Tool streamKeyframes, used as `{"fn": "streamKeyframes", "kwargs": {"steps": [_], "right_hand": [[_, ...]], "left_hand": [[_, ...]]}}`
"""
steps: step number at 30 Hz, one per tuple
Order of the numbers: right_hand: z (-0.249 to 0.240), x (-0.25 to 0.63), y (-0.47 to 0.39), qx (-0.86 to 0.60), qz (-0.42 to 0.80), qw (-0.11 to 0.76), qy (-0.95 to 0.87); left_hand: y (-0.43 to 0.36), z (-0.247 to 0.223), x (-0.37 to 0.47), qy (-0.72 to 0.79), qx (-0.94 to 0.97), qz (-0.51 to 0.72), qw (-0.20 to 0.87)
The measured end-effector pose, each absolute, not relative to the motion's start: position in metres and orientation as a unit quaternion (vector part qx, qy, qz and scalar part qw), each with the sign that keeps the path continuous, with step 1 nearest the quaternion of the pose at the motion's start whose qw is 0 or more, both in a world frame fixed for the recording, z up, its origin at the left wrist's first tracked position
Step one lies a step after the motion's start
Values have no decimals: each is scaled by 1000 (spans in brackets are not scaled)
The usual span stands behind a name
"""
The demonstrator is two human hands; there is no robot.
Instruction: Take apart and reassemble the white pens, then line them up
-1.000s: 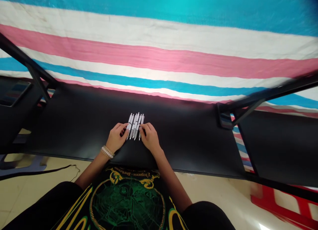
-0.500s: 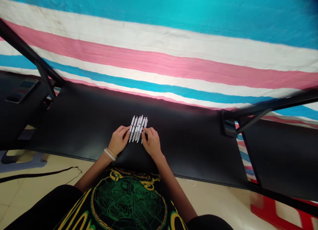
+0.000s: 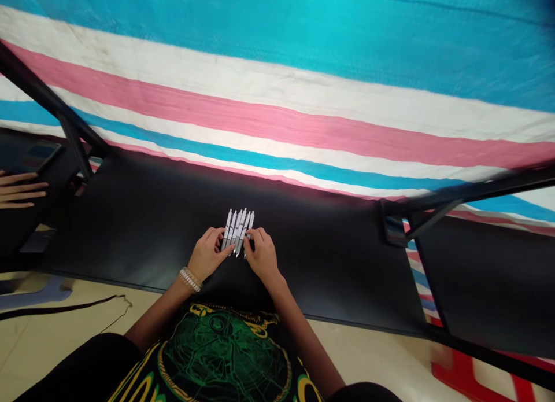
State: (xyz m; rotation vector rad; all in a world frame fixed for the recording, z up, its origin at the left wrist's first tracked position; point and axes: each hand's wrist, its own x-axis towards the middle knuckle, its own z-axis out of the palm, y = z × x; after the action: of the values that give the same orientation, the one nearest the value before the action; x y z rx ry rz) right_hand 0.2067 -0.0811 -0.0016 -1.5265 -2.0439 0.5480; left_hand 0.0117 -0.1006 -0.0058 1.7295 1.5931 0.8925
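Since the earlier frame, the left hand (image 3: 208, 256) has slid its thumb (image 3: 226, 253) inward over the near ends of the pens (image 3: 239, 228), and another person's hand (image 3: 19, 189) has come in well to the left of the working fingers.

Nearest, below the fingers, is the person's dark shirt (image 3: 225, 353) with its green and yellow print. Just behind the left fingers, pale bracelets (image 3: 189, 279) circle the wrist.

The left forefinger touches the row's left side while the thumb crosses the near ends, a gap showing between the two. The right hand (image 3: 262, 254) has thumb and forefinger drawn narrow at the row's right side, touching the outermost pen. Whether either hand grips firmly I cannot tell.

The white and grey pens lie between the two sets of fingers, side by side, flat on the black counter (image 3: 329, 257). Their long axes run nearly parallel, away from the person, with the far ends leaning slightly right. The writing tips point back toward the person, between the hands; the white button ends point outward beyond the fingers, at slightly uneven heights.

Farther out, past the fingers and the counter's far edge, stretches a blue, white and pink striped sheet (image 3: 277, 121). Black bars (image 3: 468, 191) cross it well to the left and right of the fingers.
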Motion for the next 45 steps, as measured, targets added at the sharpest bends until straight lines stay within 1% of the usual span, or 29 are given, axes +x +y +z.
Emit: {"fn": "streamKeyframes", "kwargs": {"steps": [5, 14, 35, 39, 45], "right_hand": [[-1, 207, -80, -565, 202, 253, -759], [-1, 206, -85, -565, 187, 251, -764], [1, 202, -83, -561, 140, 194, -793], [0, 201, -83, -560, 147, 199, -791], [-3, 203, -85, -571, 172, 236, -767]], "left_hand": [[-97, -5, 15, 614, 665, 321, 279], [-94, -3, 17, 619, 671, 313, 264], [-96, -6, 16, 627, 650, 322, 284], [-96, -5, 15, 623, 649, 324, 292], [-96, 0, 14, 621, 643, 327, 305]]}}
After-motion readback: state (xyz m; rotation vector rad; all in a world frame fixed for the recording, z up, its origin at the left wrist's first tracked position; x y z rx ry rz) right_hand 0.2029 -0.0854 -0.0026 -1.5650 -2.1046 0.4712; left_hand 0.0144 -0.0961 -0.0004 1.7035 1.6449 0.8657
